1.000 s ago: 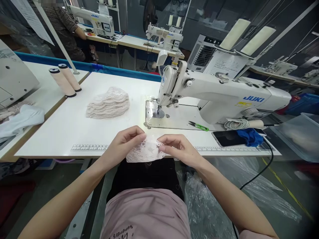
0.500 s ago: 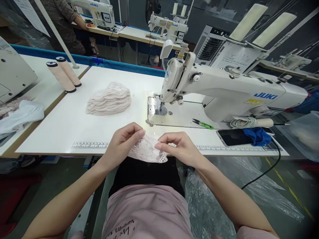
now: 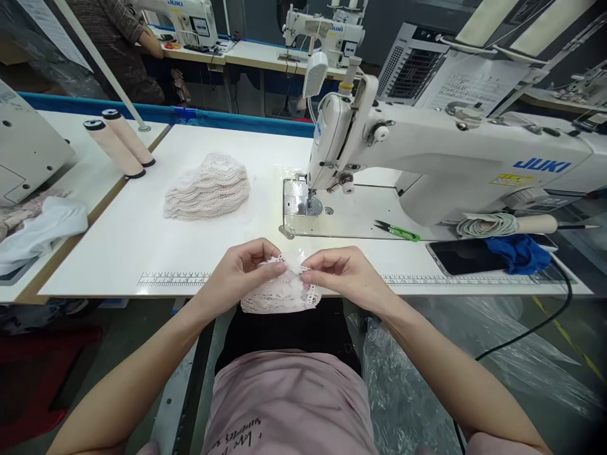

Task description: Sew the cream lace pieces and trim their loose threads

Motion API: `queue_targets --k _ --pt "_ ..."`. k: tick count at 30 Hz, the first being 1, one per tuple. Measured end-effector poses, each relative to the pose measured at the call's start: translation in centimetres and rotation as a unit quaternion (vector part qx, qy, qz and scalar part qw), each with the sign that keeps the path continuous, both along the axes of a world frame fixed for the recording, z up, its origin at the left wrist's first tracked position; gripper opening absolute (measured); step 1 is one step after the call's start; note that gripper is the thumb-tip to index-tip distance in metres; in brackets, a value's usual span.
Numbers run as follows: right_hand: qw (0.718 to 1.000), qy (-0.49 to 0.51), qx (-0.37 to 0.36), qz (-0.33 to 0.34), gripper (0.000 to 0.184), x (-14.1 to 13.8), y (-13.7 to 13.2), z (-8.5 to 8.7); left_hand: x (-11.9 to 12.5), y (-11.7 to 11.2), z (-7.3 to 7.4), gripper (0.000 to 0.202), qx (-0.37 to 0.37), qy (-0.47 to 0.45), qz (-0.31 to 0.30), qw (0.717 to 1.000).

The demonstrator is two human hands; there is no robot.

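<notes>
A pale pink piece of lace (image 3: 282, 295) hangs between my two hands at the front edge of the sewing table (image 3: 118, 246). My left hand (image 3: 246, 272) pinches its upper left part between thumb and fingers. On the other side my right hand (image 3: 344, 275) pinches the upper right part, its thumb on top. The lower part of the lace droops past the table edge over my lap. A stack of similar lace pieces (image 3: 208, 189) lies to the left, and behind my hands stands a white sewing machine (image 3: 427, 148), its needle area uncovered.
Green thread snips (image 3: 397, 231) lie on the machine bed. A phone (image 3: 462, 258), a blue cloth (image 3: 524, 254) and a coil of cord (image 3: 488, 225) are at the right. Two thread cones (image 3: 116, 148) lean at the left. A co-worker's arm (image 3: 150, 41) shows at the far left.
My hands have drawn closer together, and the lace between them is now bunched at the top, its lower edge spread. The view has shifted slightly.
</notes>
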State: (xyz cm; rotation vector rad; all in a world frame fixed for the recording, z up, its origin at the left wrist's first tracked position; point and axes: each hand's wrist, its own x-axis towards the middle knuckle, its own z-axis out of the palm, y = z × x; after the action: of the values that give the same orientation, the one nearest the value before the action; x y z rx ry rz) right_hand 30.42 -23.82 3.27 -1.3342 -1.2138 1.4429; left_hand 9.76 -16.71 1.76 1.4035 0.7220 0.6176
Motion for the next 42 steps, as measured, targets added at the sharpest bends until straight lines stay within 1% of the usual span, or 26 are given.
queue_targets --k 2,5,8,11,13,16,19,22,24,29,35,42 --pt "1.000 0.000 0.004 0.001 0.032 0.0 0.0 -0.1 0.1 0.1 -0.2 0.022 -0.028 -0.007 0.002 1.000" --pt "1.000 -0.001 0.027 -0.003 0.032 0.1 0.0 -0.3 0.0 0.3 -0.4 0.022 -0.049 -0.007 0.039 0.998" --pt "0.999 -0.022 0.046 -0.004 0.031 0.2 0.0 -0.1 -0.3 0.4 -0.6 0.025 -0.065 -0.013 0.063 0.996" --pt "0.997 -0.053 0.056 0.001 0.032 0.2 0.1 0.2 -0.6 0.3 -0.7 0.026 -0.083 -0.020 0.077 0.993" --pt "0.997 -0.054 0.054 0.006 0.033 0.2 0.2 0.3 -0.7 0.1 -0.8 0.027 -0.095 -0.024 0.080 0.992" --pt "0.998 -0.028 0.045 0.017 0.034 0.2 0.4 0.2 -0.7 0.0 -0.7 0.027 -0.111 -0.026 0.060 0.992" --pt "0.999 -0.010 0.038 0.022 0.033 0.3 0.5 0.0 -0.7 -0.1 -0.9 0.025 -0.099 -0.018 0.022 0.995" --pt "0.999 -0.017 0.033 0.019 0.028 0.2 0.6 0.0 -0.5 -0.1 -1.2 0.023 -0.096 -0.011 -0.013 0.995" --pt "0.999 -0.036 0.034 0.021 0.027 0.1 0.6 0.1 -0.3 -0.2 -1.3 0.021 -0.101 -0.006 -0.026 0.994" --pt "0.997 -0.057 0.052 0.033 0.027 0.2 0.6 0.3 0.4 -0.4 -1.2 0.021 -0.101 0.007 -0.018 0.995" --pt "0.998 -0.025 0.042 0.032 0.028 0.6 0.4 0.2 0.4 -0.4 -1.1 0.015 -0.136 -0.005 -0.031 0.990" --pt "0.999 0.001 0.026 0.035 0.024 0.9 0.6 0.1 0.3 -0.3 -1.3 0.014 -0.146 -0.007 -0.032 0.989"
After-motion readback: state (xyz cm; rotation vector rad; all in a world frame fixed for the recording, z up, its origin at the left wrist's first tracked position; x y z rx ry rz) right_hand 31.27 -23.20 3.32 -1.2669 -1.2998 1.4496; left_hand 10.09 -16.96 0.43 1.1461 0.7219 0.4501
